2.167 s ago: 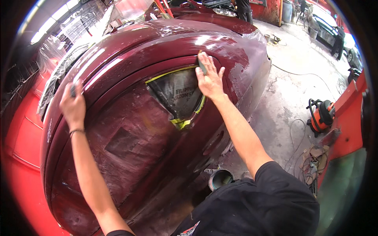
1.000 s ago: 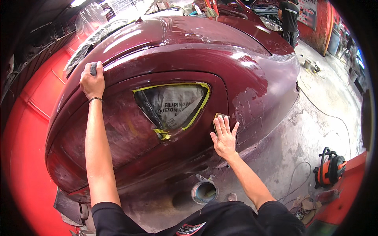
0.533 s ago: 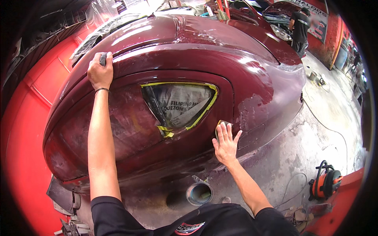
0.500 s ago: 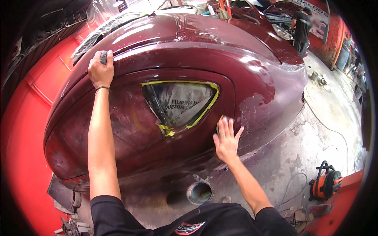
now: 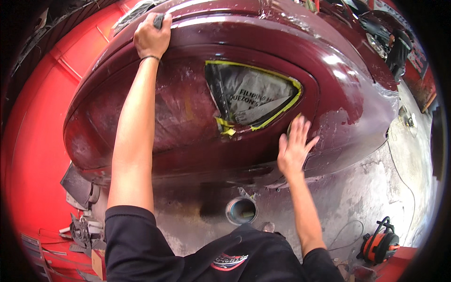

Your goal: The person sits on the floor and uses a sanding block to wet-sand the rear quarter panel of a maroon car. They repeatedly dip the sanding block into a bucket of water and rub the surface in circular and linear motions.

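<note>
Maroon car body (image 5: 277, 52) lies before us and spreads on all sides of the masked window (image 5: 260, 87), which we take as our landmark. This window has a rounded triangle shape; its cover is grey and black sheet, with yellow tape (image 5: 297, 96) along the edge. To the upper left of the window, our left hand (image 5: 152, 37) is closed around a small dark grey block (image 5: 159, 20), pinched between thumb and fingers, at the upper edge of the body. Just beside the window's lower right corner, our right hand (image 5: 295, 148) is laid flat with the fingers spread, over a thin pad (image 5: 289, 129); we see only its rim, so we cannot tell its full shape. The paint right of the window shows a pale, uneven patch (image 5: 336, 123). Below the window, a round bucket (image 5: 241, 210) stands on the grey floor (image 5: 188, 207). Well apart, to the lower right, is an orange and black machine (image 5: 380, 246) with a hose.
</note>
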The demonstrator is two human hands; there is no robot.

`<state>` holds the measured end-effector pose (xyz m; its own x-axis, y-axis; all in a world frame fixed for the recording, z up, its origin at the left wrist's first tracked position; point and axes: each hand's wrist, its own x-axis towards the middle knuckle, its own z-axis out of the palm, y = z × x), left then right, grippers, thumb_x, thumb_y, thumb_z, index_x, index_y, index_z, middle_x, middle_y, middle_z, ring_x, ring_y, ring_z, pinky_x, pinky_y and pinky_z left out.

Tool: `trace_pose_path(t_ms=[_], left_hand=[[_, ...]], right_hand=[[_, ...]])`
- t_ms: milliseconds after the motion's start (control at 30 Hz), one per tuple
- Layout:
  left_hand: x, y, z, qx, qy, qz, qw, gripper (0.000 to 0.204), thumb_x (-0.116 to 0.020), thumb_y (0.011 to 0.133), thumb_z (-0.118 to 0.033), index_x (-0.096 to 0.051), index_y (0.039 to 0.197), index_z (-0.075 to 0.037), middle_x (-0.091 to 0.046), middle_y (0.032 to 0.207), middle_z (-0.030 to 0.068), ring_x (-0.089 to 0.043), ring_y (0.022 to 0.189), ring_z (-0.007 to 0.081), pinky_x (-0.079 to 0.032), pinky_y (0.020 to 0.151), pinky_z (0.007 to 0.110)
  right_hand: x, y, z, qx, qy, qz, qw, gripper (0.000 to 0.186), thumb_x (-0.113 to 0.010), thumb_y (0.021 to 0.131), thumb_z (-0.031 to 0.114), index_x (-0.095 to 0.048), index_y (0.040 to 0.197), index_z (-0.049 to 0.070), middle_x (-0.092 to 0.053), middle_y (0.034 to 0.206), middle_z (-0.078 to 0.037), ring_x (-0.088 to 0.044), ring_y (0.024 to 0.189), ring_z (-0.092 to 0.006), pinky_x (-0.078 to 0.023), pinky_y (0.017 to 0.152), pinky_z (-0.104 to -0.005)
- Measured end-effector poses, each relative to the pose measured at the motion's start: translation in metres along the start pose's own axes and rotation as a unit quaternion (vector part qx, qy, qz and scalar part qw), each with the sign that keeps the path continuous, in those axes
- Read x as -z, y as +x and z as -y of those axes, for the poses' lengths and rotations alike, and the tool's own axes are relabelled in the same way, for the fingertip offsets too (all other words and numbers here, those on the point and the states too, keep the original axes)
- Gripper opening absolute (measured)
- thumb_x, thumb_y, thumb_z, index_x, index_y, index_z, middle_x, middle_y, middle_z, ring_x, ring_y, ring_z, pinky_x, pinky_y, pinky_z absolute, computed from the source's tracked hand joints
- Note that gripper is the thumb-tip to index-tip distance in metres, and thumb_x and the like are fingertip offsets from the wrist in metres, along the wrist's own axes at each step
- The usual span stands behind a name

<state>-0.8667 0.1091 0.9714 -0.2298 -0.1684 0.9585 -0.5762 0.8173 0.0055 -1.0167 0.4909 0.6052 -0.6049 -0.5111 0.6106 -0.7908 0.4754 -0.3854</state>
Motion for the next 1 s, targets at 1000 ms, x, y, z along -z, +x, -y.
trace_pose_path(t_ms=[1000], left_hand=[[-0.004,0.004,0.011,-0.021,0.04,-0.01,0.999,0.041,-0.073,0.097,-0.049,-0.078,0.107,-0.01,-0.078,0.1,0.02,-0.076,0.097,0.0406,-0.057,0.088,0.05]], right_hand=[[-0.007,0.018,0.043,-0.014,0.036,-0.013,0.999,0.056,-0.057,0.109,0.035,-0.048,0.163,0.022,-0.044,0.171,0.001,-0.024,0.166,-0.0256,0.003,0.129,-0.0707]])
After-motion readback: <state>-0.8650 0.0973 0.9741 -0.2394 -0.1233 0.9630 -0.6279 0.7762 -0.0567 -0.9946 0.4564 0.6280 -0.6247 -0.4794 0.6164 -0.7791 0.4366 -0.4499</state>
